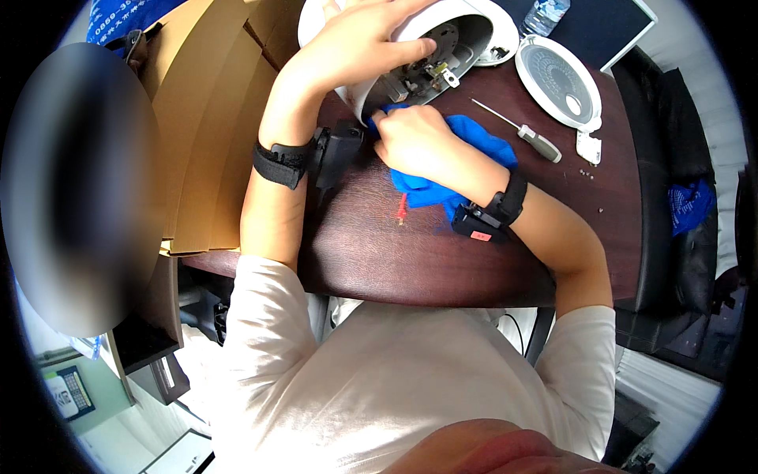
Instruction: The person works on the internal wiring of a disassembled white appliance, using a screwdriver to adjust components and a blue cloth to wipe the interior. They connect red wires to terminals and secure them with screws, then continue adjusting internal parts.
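A white, rounded appliance housing (476,38) lies tipped on the table, its open underside showing metal parts and a small terminal inside. My left hand (355,47) grips it from above, thumb over the rim and fingers along the outer wall, some cut off by the picture's top edge. At the lower rim, my right hand (418,142) is closed on a bunched blue cloth (483,144). The cloth spreads under the hand and wrist, partly hidden. To the right lies a screwdriver (541,144) with a grey handle, its shaft pointing toward the housing.
A round vented cover (557,79) lies at the back right, with a small white piece (588,148) and loose screws (586,173) nearby. Behind stands a clear bottle (545,16). A cardboard box (205,126) borders the left side. Red marks (402,207) show on the table (379,272).
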The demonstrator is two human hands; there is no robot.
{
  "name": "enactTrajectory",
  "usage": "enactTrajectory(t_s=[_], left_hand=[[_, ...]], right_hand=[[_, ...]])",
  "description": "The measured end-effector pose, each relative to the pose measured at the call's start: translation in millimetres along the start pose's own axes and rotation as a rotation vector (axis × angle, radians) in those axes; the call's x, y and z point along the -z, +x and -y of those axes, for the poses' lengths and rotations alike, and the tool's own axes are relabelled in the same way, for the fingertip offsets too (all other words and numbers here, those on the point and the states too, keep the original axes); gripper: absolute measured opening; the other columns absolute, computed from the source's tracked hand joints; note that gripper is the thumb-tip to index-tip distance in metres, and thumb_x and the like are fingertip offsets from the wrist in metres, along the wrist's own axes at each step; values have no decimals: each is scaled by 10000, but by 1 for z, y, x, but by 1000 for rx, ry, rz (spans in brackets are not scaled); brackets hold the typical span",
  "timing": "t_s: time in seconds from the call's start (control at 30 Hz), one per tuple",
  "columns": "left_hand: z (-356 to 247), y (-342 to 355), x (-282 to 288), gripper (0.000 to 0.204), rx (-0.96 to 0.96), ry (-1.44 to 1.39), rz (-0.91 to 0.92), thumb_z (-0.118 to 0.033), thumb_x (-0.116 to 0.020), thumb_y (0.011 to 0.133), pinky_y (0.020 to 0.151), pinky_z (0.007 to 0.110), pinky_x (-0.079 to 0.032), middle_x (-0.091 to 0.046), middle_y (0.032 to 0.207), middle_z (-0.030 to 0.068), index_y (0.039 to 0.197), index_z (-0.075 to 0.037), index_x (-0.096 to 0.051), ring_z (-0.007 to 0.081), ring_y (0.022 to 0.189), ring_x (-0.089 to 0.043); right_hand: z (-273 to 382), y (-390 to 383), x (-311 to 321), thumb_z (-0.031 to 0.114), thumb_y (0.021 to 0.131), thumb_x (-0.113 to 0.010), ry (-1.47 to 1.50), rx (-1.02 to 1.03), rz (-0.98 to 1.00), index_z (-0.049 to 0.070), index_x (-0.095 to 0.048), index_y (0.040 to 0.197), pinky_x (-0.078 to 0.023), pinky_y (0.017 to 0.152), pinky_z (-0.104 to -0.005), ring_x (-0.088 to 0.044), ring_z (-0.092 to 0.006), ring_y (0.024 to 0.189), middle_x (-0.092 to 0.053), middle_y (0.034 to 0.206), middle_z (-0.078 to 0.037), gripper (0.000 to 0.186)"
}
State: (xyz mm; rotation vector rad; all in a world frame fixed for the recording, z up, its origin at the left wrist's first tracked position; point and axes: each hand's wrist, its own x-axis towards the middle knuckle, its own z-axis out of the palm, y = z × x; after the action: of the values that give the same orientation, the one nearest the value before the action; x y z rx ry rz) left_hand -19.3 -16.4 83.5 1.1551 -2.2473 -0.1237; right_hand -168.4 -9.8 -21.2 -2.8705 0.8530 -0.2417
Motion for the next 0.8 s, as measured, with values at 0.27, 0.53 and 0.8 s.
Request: enactTrajectory(t_s=[0.27,0.53,0.8], left_hand=[[-6,-2,6,697,3,-51,14,-186,-645,809,1178,477,-114,-216,1534,326,1462,-106,-413,457,1456,-131],[3,6,-7,661,-22,52,-48,-196,-628,807,1169,474,-161,-282,1505,302,1434,-93,-443,470,1407,-237],[-4,4,-6,674,-53,79,-57,-194,-633,793,1164,496,-159,-280,1508,294,1434,-104,-446,479,1407,-223]], right_hand=[[-37,5,-1,220,804,-577,-286,-124,168,84,-721,860,-545,655,-416,-697,-293,770,-711,828,-127,206],[-28,9,-28,131,748,-621,-69,97,-157,14,-623,768,-535,592,-464,-664,-358,675,-655,721,-189,119],[-51,2,-47,43,760,-571,-303,-65,-189,9,-614,896,-524,543,-407,-660,-314,668,-651,812,-174,147]])
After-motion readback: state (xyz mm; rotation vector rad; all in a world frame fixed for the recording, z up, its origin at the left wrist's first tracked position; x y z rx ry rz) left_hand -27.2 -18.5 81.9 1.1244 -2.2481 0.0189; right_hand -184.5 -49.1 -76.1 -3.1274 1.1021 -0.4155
